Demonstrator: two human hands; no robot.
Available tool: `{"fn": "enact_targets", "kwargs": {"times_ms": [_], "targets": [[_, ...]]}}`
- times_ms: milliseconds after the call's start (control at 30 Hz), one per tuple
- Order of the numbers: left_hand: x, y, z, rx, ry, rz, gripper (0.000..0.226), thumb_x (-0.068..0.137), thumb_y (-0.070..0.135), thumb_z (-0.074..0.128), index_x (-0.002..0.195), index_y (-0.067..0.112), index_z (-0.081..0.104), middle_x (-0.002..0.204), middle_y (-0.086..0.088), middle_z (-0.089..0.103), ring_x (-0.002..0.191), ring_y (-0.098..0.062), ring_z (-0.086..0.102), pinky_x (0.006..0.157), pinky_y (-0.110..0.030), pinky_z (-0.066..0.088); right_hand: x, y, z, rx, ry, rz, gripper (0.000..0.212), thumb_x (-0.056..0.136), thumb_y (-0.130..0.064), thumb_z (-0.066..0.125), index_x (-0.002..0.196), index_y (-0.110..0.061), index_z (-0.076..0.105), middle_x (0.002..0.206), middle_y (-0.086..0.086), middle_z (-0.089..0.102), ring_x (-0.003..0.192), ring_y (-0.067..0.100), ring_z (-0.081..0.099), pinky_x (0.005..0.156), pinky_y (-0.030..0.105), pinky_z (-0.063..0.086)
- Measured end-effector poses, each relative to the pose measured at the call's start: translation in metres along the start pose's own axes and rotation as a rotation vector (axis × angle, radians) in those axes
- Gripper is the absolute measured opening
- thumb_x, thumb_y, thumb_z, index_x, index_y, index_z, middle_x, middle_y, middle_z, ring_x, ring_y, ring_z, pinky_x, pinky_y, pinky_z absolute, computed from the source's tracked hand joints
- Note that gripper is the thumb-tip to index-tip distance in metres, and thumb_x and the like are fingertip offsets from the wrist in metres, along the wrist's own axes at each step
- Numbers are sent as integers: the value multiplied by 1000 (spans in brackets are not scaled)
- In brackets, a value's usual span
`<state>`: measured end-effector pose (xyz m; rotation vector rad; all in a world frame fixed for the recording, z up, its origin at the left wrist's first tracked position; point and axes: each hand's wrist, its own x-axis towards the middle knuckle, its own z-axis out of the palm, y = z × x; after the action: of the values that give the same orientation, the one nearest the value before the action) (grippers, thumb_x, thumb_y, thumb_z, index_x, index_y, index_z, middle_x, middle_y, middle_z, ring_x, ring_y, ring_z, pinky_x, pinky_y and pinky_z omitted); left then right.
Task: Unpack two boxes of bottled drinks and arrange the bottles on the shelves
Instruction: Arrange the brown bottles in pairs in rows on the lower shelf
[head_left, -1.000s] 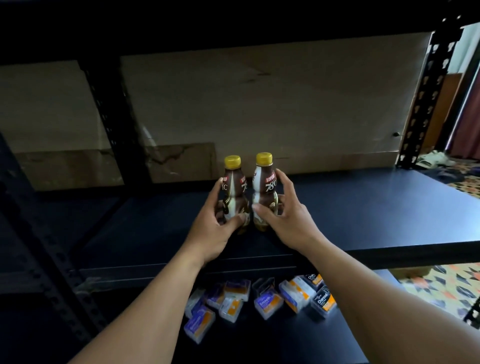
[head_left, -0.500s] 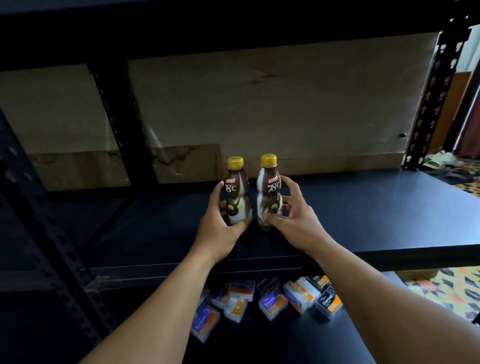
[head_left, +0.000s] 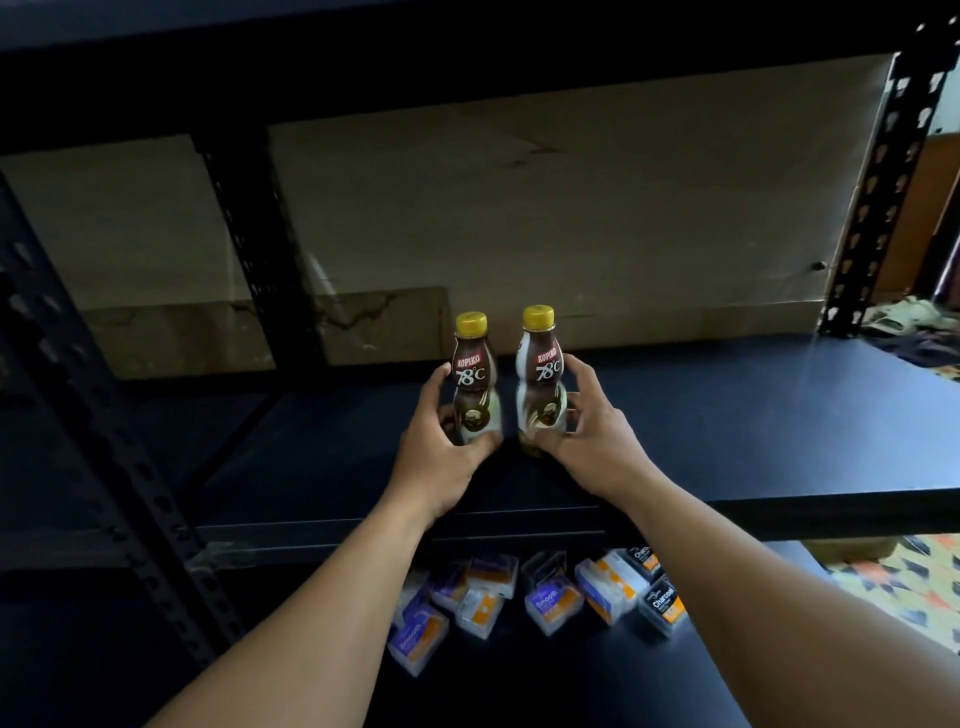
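A: A bottle in each hand here. The left hand (head_left: 436, 441) curls round the lower body of the left bottle (head_left: 474, 379), thumb up the side by the label. The right hand (head_left: 587, 431) wraps the waist of the right bottle (head_left: 540, 374), fingers behind, thumb low at the front.

B: And where do they stand?

A: Upright on the middle shelf (head_left: 727, 431), near its front edge, side by side with a narrow gap between them. Yellow caps up, labels facing out. Whether the bases are fully down I can't tell, because the hands cover them.

B: What makes a tidy finish?

A: I'd say settle both bases flat, square the labels to the front, then open the fingers straight outward. These are tall and pinched at the waist, so a sideways drag on release could tip one into the other.

B: Push them back first?

A: Probably wise. There's bare shelf behind and to the right, and more bottles are due, so a row begun toward the rear leaves room.

B: The surface?

A: A dark, smooth, flat board. My guess is the bottles slide easily on it.

B: And around it?

A: A brown back panel (head_left: 571, 208) behind, a black perforated post (head_left: 878, 197) at the right, and an upper shelf (head_left: 467, 57) shading everything. The lower shelf (head_left: 519, 691) has a scatter of small packs (head_left: 550, 597) in purple, orange and black. Patterned floor (head_left: 909, 582) shows at the far right.
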<state>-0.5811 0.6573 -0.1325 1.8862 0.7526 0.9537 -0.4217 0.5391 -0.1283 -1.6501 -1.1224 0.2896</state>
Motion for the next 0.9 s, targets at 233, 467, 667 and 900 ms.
{"fn": "enact_targets", "kwargs": {"times_ms": [233,467,667,900], "targets": [[-2,3,2,3,-4,22,82,79,26,87,145,45,41,110,32,61,97,22,58,88,-14,46,1,1,1,11,-16,-20,87,85,-26,81,148,-53,27,112,-14,73,102,3,68,92,30,54],[0,-1,2,-2,-37,53,79,81,23,83,136,60,39,111,28,67,104,7,64,95,-23,52,-1,-4,4,-53,-9,-21,89,87,-28,80,148,-57,22,109,-21,74,100,0,70,98,34,54],[1,-3,2,5,-62,51,91,81,26,84,150,51,29,127,19,64,117,-2,61,105,-34,50,-1,-5,5,-67,-20,-24,90,87,-28,80,148,-59,22,113,-20,74,100,0,70,97,34,54],[-1,1,2,38,-61,63,94,82,25,84,147,62,27,120,27,64,112,8,59,93,-15,46,-2,-4,3,-44,-39,-29,92,88,-30,79,153,-54,19,107,-27,73,96,-5,69,86,20,50]]}}
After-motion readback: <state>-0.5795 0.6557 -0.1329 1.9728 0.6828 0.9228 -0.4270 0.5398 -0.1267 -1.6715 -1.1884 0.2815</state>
